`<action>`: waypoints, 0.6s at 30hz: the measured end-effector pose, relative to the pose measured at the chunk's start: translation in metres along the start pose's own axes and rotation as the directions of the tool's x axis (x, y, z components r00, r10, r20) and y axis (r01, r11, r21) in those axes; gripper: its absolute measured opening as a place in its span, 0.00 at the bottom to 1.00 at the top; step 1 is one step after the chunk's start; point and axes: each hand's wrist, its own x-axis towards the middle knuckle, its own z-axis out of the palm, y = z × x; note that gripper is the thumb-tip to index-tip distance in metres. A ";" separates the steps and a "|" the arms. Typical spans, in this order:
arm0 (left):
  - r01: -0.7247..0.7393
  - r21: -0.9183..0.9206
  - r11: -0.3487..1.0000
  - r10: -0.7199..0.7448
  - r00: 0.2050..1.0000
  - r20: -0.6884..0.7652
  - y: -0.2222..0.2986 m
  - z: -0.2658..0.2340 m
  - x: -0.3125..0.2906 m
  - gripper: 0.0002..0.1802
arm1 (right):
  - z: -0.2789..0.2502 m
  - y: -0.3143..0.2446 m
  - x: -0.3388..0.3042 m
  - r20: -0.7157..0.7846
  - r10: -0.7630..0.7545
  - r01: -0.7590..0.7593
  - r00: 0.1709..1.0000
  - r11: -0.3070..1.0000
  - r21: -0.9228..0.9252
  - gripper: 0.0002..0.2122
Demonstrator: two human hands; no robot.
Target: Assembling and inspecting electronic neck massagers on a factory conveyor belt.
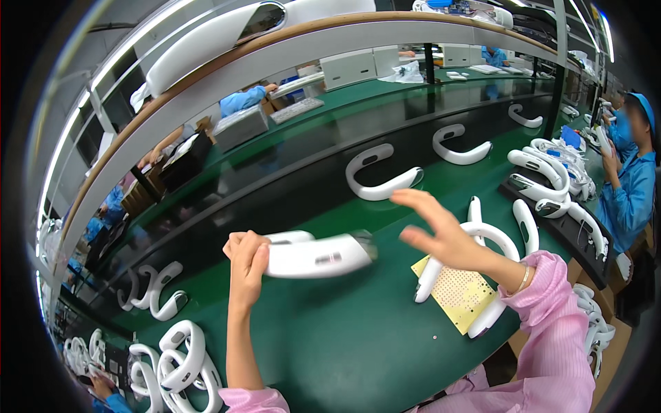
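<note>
My left hand [246, 258] is closed around one end of a white curved neckband device [320, 260], held above the green table. The device's dark, glossy far end is smeared by motion. My right hand [441, 230] hangs open to the right of it, thumb and fingers apart, holding nothing. Below the right hand lies a yellow sheet [458, 296] dotted with rows of small round marks. Another white neckband [428, 279] arches over that sheet, partly hidden by my hand and wrist. Straighter white curved pieces [525, 226] lie just beyond.
Single neckbands [379, 191] stand along the black strip [310, 165] ahead. White neckbands are piled [182, 361] at the lower left. A black tray [585, 258] holds more at right, near a person in blue [630, 186]. A wood-edged shelf [330, 24] crosses overhead.
</note>
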 end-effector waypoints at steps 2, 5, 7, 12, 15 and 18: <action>-0.078 -0.174 0.982 0.057 0.990 -0.126 0.009 -0.013 -0.016 0.19 | 0.006 0.000 0.002 0.088 0.270 -0.272 0.959 0.790 0.550 0.24; -0.329 -0.634 0.699 0.245 0.944 -0.220 0.040 -0.008 -0.023 0.24 | 0.038 -0.003 -0.013 0.329 0.224 -0.344 0.917 0.862 0.372 0.34; -0.353 -0.773 0.527 0.290 0.930 -0.227 0.059 0.006 -0.023 0.24 | 0.060 -0.016 -0.037 0.577 0.183 -0.488 0.796 0.758 0.433 0.41; -0.216 -0.848 0.485 0.113 0.976 -0.184 0.067 0.015 -0.063 0.25 | 0.080 -0.044 -0.066 0.792 0.301 -0.847 0.531 0.202 0.491 0.20; 0.225 -0.948 0.225 -0.538 0.840 0.072 0.101 0.009 -0.101 0.30 | 0.071 -0.056 -0.085 0.584 0.441 -0.722 0.681 0.274 0.636 0.18; 0.317 -0.899 -0.301 -0.283 0.871 0.402 0.112 0.003 -0.151 0.33 | 0.067 -0.058 -0.095 0.450 0.542 -0.674 0.710 0.340 0.656 0.19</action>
